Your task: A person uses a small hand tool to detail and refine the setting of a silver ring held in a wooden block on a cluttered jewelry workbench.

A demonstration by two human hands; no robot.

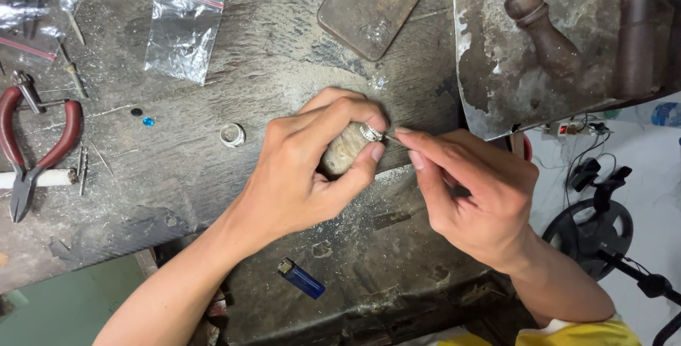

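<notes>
My left hand [312, 161] grips a stubby wooden holder [342, 151] with a silver ring [372, 132] mounted on its tip, held over the worn dark workbench [269, 62]. My right hand [468, 190] pinches a thin metal tool [394, 137] whose point touches the ring. Thumb and forefinger of both hands nearly meet at the ring. Another silver ring [232, 134] lies loose on the bench to the left of my left hand. A small blue gemstone [148, 122] and a dark round stone [136, 112] lie further left.
Red-handled pliers [28, 151] rest at the left edge. Clear plastic bags [183, 26] lie at the back left. A rusty metal tin [374, 4] sits at the back. A blue lighter [301, 278] lies on the lower ledge. Wooden-handled tools [546, 30] lie at the back right.
</notes>
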